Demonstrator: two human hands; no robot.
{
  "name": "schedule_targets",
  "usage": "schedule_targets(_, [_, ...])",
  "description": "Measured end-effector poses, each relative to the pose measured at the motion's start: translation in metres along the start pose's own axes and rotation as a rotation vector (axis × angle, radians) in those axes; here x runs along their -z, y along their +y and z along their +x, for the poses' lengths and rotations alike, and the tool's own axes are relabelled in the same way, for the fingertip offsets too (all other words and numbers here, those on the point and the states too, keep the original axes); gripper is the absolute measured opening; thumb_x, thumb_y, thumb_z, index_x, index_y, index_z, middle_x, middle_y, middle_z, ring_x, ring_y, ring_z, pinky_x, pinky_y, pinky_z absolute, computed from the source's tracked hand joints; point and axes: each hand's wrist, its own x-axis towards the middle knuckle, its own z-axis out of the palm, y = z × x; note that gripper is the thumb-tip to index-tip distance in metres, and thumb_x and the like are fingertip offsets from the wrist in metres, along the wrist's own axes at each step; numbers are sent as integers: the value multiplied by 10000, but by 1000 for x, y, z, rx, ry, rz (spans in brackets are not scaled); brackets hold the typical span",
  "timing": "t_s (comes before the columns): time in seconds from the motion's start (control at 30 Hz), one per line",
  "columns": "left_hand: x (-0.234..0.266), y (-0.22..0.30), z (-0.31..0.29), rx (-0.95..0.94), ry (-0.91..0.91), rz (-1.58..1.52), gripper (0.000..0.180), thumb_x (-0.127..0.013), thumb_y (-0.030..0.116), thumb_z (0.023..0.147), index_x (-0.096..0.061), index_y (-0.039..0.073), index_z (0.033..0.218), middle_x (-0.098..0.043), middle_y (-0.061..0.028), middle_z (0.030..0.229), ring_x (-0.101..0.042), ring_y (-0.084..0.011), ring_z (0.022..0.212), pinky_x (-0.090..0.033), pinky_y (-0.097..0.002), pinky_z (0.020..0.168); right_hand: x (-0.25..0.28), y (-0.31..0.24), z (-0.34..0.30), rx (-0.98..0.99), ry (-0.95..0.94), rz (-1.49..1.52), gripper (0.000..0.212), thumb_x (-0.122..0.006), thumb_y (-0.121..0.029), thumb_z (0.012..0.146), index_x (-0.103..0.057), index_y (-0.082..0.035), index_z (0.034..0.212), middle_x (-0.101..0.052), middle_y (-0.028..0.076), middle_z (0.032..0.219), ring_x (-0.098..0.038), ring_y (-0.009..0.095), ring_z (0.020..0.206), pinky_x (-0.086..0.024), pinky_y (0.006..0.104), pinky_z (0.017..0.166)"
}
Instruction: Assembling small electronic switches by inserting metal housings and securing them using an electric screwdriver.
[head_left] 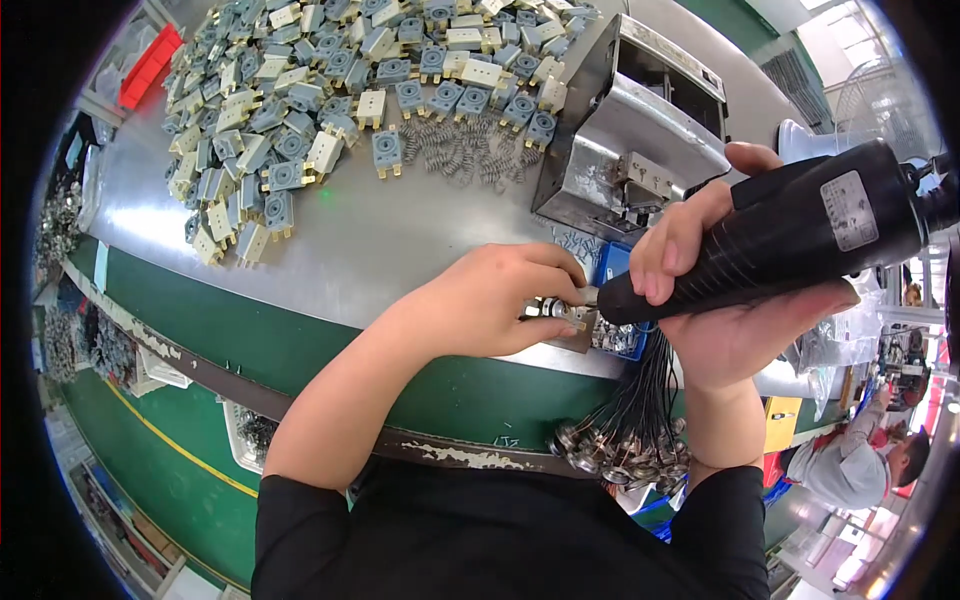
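Observation:
My right hand is wrapped round a thick black electric screwdriver, its nose tilted down to the left. The nose end meets a small part with a round metal piece, pinched between the thumb and fingers of my left hand. The fingers partly hide this part, so its full shape does not show. Just beyond and beside the nose sits a blue bin with small metal pieces in it. Loose small screws lie on the metal tabletop behind my left fingers.
Grey-and-cream switch-like blocks are heaped at the far left, with coil springs beside them. A metal machine stands beyond my right hand. Black cables with round metal ends hang over the near edge. A co-worker is at the right.

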Motion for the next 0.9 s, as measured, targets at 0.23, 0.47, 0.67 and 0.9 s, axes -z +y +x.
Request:
schedule_targets(0.23, [-3, -1, -2, -3, 10, -10, 281, -819, 203, 832, -769, 47, 1060, -726, -105, 1141, -713, -334, 1004, -573, -423, 875, -2, 8, -7, -49, 5, 37, 1230, -392, -998, 768, -310, 11, 1466, -543, 83, 772, -565, 187, 586, -496, 343, 575])
schedule_targets(0.47, [-3, 1, -2, 11, 11, -3, 275, -816, 198, 825, -768, 45, 1047, -729, -95, 1133, -715, -330, 1003, -573, -422, 877, 0, 13, -10, -13, -37, 118, 1205, -432, -986, 767, -323, -13, 1470, -534, 75, 765, -558, 186, 590, -489, 340, 581])
schedule_targets(0.67, [-3, -1, -2, 14, -1, -5, 269, -842, 141, 807, -759, 45, 1044, -722, -110, 1164, -714, -336, 1024, -577, -418, 882, -1, 15, -10, -15, -49, 166, 1202, -446, -983, 764, -333, -14, 1466, -536, 74, 766, -553, 189, 585, -485, 342, 580])
schedule_targets(0.9, [-3, 0, -2, 17, 0, -8, 272, -845, 141, 805, -766, 64, 1054, -724, -101, 1158, -715, -321, 1030, -577, -413, 889, -4, 12, -19, -27, 24, 76, 1202, -471, -1002, 722, -374, -29, 1422, -537, 71, 752, -558, 185, 580, -488, 348, 570])
